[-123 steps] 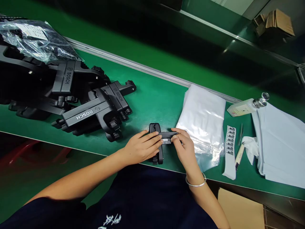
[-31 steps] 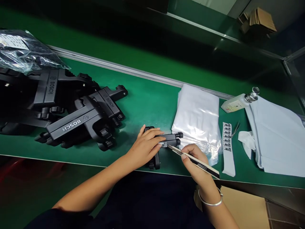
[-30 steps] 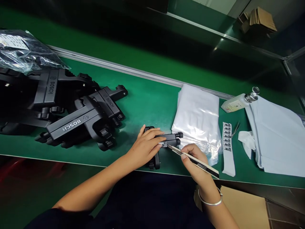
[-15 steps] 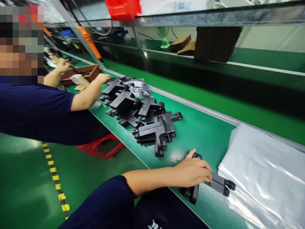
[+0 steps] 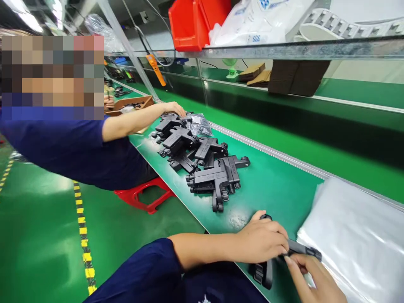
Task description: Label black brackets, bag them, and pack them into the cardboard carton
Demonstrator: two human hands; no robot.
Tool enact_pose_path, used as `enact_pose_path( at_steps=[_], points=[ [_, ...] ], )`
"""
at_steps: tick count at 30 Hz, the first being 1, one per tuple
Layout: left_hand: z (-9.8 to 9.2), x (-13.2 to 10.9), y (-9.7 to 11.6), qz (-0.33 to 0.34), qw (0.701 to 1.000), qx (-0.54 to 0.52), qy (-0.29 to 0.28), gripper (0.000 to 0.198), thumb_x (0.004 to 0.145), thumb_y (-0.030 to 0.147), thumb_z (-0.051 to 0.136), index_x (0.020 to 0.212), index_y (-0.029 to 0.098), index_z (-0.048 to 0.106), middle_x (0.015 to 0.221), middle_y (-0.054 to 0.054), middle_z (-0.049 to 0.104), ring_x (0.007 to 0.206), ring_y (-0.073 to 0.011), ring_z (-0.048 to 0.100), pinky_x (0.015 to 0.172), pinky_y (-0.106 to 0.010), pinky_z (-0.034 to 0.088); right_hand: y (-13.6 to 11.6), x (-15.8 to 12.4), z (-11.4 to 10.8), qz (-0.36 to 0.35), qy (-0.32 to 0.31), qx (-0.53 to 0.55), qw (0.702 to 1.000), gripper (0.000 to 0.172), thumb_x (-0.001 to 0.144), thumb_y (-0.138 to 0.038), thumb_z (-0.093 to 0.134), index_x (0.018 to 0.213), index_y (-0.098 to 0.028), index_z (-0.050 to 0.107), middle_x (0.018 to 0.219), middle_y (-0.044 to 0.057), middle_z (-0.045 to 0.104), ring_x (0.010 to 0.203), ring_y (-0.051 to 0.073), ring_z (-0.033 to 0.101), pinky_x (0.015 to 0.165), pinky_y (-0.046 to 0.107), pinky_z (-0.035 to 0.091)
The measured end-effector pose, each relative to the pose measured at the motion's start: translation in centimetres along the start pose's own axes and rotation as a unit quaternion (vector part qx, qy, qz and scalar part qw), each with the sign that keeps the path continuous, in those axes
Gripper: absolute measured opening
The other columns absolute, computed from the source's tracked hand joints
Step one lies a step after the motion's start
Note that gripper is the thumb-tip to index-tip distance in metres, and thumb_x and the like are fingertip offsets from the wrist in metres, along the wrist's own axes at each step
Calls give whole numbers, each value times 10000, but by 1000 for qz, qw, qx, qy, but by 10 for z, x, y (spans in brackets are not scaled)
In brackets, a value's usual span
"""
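My left hand [image 5: 263, 240] is wrapped over a black T-shaped plastic part [image 5: 265, 273], near the front edge of the green bench. One end of its crossbar sticks out below the hand, and a long arm with knobbed ends points right. My right hand [image 5: 317, 275] has its thumb and fingertips pressed against the same part, just right of my left fingers. What lies exactly between the fingertips is hidden. Farther left, a heap of similar black T-shaped parts [image 5: 208, 174] lies on the bench, several stacked over each other.
A stack of clear plastic bags [image 5: 360, 227] lies on the right. A co-worker's hand [image 5: 173, 108] reaches to the heap's far end beside a bag of small dark pieces [image 5: 200, 125]. A metal shelf [image 5: 284, 51] holding a red bin [image 5: 186, 27] runs overhead. A red stool [image 5: 148, 195] stands left.
My right hand has come into view and touches the part in my left hand. The co-worker's arm has reached further over the heap. The view has shifted, showing more of the shelf.
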State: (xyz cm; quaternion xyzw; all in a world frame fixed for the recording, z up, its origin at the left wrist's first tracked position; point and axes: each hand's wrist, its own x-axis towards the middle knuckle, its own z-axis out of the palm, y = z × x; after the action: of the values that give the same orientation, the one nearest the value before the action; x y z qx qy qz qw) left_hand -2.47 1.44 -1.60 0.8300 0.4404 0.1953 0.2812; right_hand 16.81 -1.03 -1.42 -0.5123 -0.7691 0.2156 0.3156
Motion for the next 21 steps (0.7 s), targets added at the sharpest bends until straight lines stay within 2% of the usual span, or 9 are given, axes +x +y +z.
enact_pose_path(
  at_steps=[2, 5, 9, 12, 14, 16, 19, 21],
  points=[
    [-1, -2, 2, 3, 1000, -14, 7, 185, 956, 314, 525, 935, 248, 697, 1148, -13, 694, 1015, -186, 643, 1183, -495, 194, -9, 3, -1, 15, 5, -25, 1000, 312, 916, -528, 521, 776, -271, 629, 666, 17, 649, 549, 208, 618, 478, 315, 475],
    [0, -4, 4, -3, 998, -47, 28, 171, 947, 262, 529, 902, 247, 693, 1113, -11, 700, 1005, -182, 640, 1165, -497, 220, -20, 4, -5, 7, -33, -41, 999, 315, 946, -428, 486, 718, -246, 606, 647, 14, 628, 593, 207, 607, 564, 323, 466],
    [2, -4, 2, 1, 997, -72, 38, 204, 946, 207, 497, 886, 229, 691, 1075, -29, 707, 1010, -196, 647, 1156, -526, 251, -30, 7, -3, 65, -41, -86, 993, 221, 918, -266, 498, 713, -224, 568, 672, 17, 612, 659, 208, 590, 637, 330, 426],
    [0, -8, -2, 5, 995, -83, 52, 273, 933, 160, 455, 1119, 208, 650, 1164, -71, 692, 1106, -207, 632, 1162, -511, 292, -35, 8, 2, 91, -42, -93, 991, 175, 880, -205, 519, 708, -218, 551, 686, 17, 604, 681, 207, 577, 656, 333, 410],
    [-3, -14, -5, -3, 995, -79, 63, 401, 910, 135, 442, 1292, 188, 552, 1290, -102, 643, 1246, -226, 563, 1174, -528, 279, -37, 6, 5, 89, -36, -64, 993, 171, 869, -189, 525, 702, -219, 548, 698, 17, 606, 700, 206, 573, 676, 336, 418],
    [-6, -21, -10, -13, 997, -63, 50, 459, 899, 133, 435, 1348, 197, 508, 1377, -104, 593, 1356, -255, 469, 1179, -584, 239, -36, 3, 5, 79, -16, -14, 997, 160, 870, -181, 530, 718, -223, 561, 729, 14, 623, 745, 206, 582, 761, 363, 442],
    [-5, -29, -18, -26, 999, -40, 18, 428, 923, 156, 412, 1327, 212, 543, 1414, -98, 567, 1413, -301, 391, 1155, -660, 219, -32, -3, -1, 71, 47, 75, 993, 135, 873, -179, 535, 756, -232, 574, 934, 40, 679, 992, 237, 605, 973, 455, 410],
    [-1, -31, -20, -31, 998, -42, 28, 414, 937, 165, 404, 1319, 199, 563, 1460, -116, 517, 1442, -323, 334, 1146, -655, 256, -27, -4, -6, 92, 69, 124, 986, 127, 875, -191, 542, 762, -234, 582, 1114, 64, 661, 1208, 268, 534, 1042, 491, 379]
  ],
)
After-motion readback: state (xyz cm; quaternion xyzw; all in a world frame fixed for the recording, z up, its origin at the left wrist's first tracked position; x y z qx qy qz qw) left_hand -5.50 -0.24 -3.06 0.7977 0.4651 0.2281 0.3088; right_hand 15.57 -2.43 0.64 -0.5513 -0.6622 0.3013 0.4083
